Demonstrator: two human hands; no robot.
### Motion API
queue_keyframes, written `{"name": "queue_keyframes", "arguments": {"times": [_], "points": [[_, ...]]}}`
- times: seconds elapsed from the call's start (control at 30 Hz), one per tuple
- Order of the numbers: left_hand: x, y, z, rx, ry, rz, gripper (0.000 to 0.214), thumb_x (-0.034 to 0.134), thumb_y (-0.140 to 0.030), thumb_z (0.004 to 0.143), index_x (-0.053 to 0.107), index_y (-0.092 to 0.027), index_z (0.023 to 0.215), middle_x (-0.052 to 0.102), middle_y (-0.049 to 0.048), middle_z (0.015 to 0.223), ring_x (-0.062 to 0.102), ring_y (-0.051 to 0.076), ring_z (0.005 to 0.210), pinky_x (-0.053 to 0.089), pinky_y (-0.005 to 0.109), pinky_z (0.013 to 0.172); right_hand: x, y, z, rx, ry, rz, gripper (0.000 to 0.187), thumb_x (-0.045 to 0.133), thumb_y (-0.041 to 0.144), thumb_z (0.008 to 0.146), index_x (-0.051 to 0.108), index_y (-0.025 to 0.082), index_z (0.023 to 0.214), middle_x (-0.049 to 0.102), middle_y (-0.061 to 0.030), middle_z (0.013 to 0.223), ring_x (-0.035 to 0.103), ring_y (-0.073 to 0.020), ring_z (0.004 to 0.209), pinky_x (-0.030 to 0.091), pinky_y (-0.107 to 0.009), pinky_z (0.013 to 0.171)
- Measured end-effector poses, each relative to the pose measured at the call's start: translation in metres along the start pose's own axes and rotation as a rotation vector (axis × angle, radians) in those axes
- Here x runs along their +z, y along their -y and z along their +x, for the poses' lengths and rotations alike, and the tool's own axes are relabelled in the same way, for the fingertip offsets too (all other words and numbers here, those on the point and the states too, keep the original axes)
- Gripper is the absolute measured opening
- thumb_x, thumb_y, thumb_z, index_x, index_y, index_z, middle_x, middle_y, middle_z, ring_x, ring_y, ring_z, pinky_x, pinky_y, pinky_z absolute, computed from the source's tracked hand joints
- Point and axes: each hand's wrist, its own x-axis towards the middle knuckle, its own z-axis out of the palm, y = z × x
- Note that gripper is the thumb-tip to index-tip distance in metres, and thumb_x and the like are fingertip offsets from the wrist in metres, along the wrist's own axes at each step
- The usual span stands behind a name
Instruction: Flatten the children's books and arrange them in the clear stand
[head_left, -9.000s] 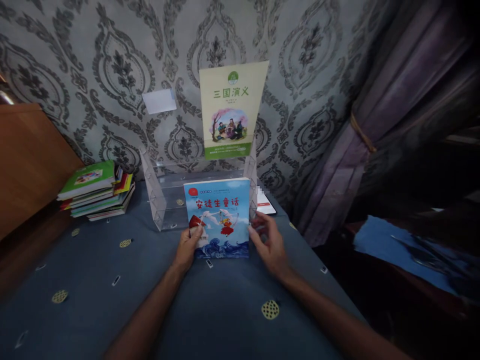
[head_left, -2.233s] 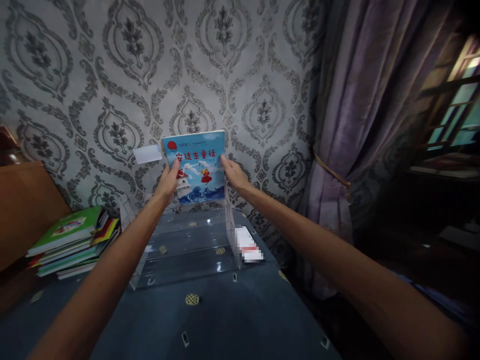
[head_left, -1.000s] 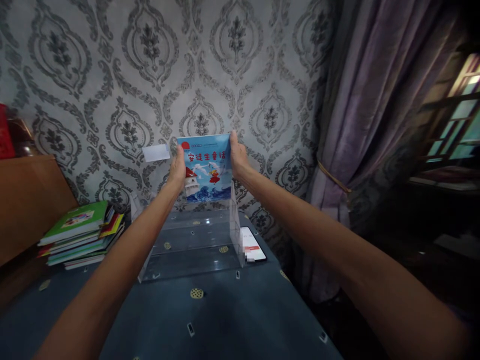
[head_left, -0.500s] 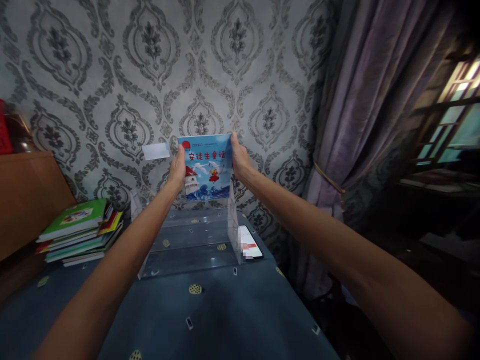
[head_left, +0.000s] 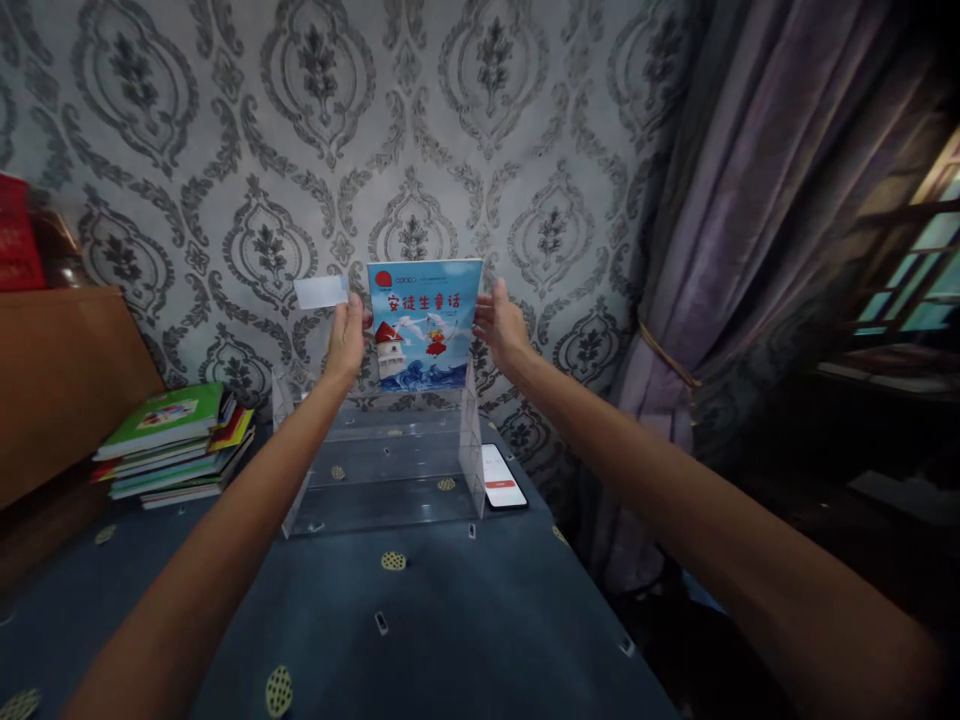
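Blue book (head_left: 427, 335): front cover facing the camera, red Chinese characters across the upper part, red emblem at the top left corner, white red-roofed building at lower left, red-clad figure near the middle, dark blue waves along the bottom. It stands roughly upright at the top rear of a clear stand (head_left: 472, 450), well above the desk (head_left: 465, 620). Left hand (head_left: 346, 338) is released, at the book's left edge; right hand (head_left: 506, 325) likewise, fingers loose, at the right edge. Fingertip contact cannot be told. Stand: transparent stepped tiers between two side panels, cloth pattern visible through them; the book is at its back. Phone (head_left: 502, 485) lies just beside the right panel.
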Motion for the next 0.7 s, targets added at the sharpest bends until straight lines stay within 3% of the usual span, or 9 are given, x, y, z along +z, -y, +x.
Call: {"name": "queue_keyframes", "arguments": {"times": [0.1, 0.2, 0.27, 0.4, 0.53, 0.63, 0.7], "points": [[-0.017, -0.012, -0.037, 0.019, -0.079, 0.051, 0.057, 0.034, -0.072, 0.098, 0.056, -0.02, 0.106, 0.067, 0.0091, 0.1, 0.067, 0.021, 0.098, 0.055, 0.033, 0.079, -0.011, 0.0, -0.03, -0.08, -0.125, 0.036, 0.057, 0.047, 0.075, 0.09, 0.061, 0.021, 0.079, 0.067, -0.0025, 0.078, 0.063, -0.0151, 0.072, 0.048, -0.026, 0.068], [-0.039, -0.017, -0.088, 0.117, -0.022, 0.211, 0.036, 0.04, -0.052, 0.103, 0.058, -0.02, 0.105, 0.069, 0.0073, 0.1, 0.067, 0.019, 0.096, 0.054, 0.031, 0.083, -0.024, -0.01, -0.083, -0.27, -0.027, -0.127, 0.062, 0.047, 0.076, 0.09, 0.058, 0.021, 0.062, 0.061, -0.0011, 0.061, 0.056, -0.0147, 0.061, 0.045, -0.027, 0.063], [-0.057, -0.015, -0.122, 0.199, 0.038, 0.374, 0.022, 0.046, -0.037, 0.102, 0.058, -0.02, 0.107, 0.069, 0.006, 0.102, 0.066, 0.018, 0.095, 0.053, 0.031, 0.086, -0.03, -0.023, -0.128, -0.282, 0.22, -0.291, 0.069, 0.042, 0.077, 0.092, 0.052, 0.022, 0.052, 0.052, 0.0001, 0.05, 0.051, -0.0144, 0.053, 0.042, -0.028, 0.059], [-0.109, -0.001, -0.168, 0.363, 0.089, 0.681, 0.017, 0.046, -0.026, 0.1, 0.059, -0.02, 0.109, 0.068, 0.0067, 0.102, 0.064, 0.02, 0.099, 0.05, 0.034, 0.092, -0.032, -0.058, -0.216, -0.11, 0.77, -0.52, 0.072, 0.033, 0.079, 0.093, 0.043, 0.022, 0.051, 0.043, 0.0025, 0.047, 0.042, -0.0124, 0.047, 0.032, -0.027, 0.052], [-0.175, 0.022, -0.168, 0.343, 0.034, 0.971, 0.021, 0.043, -0.026, 0.099, 0.059, -0.019, 0.11, 0.067, 0.0107, 0.105, 0.062, 0.025, 0.102, 0.049, 0.04, 0.097, -0.027, -0.094, -0.267, 0.052, 0.856, -0.555, 0.071, 0.029, 0.078, 0.094, 0.045, 0.022, 0.055, 0.047, 0.0017, 0.051, 0.048, -0.0144, 0.051, 0.036, -0.029, 0.058], [-0.221, 0.041, -0.144, 0.104, -0.069, 1.228, 0.029, 0.041, -0.025, 0.096, 0.06, -0.012, 0.114, 0.066, 0.019, 0.115, 0.059, 0.032, 0.114, 0.046, 0.048, 0.103, -0.022, -0.113, -0.284, 0.222, 0.79, -0.489, 0.073, 0.03, 0.083, 0.09, 0.053, 0.021, 0.06, 0.054, -0.0002, 0.053, 0.052, -0.0165, 0.055, 0.039, -0.03, 0.06], [-0.245, 0.053, -0.124, -0.108, -0.122, 1.401, 0.042, 0.046, -0.028, 0.093, 0.056, -0.005, 0.126, 0.057, 0.0273, 0.135, 0.051, 0.038, 0.129, 0.041, 0.055, 0.109, -0.019, -0.123, -0.291, 0.302, 0.731, -0.43, 0.075, 0.032, 0.088, 0.086, 0.055, 0.022, 0.061, 0.054, -0.0007, 0.052, 0.052, -0.017, 0.053, 0.04, -0.03, 0.058]]}}
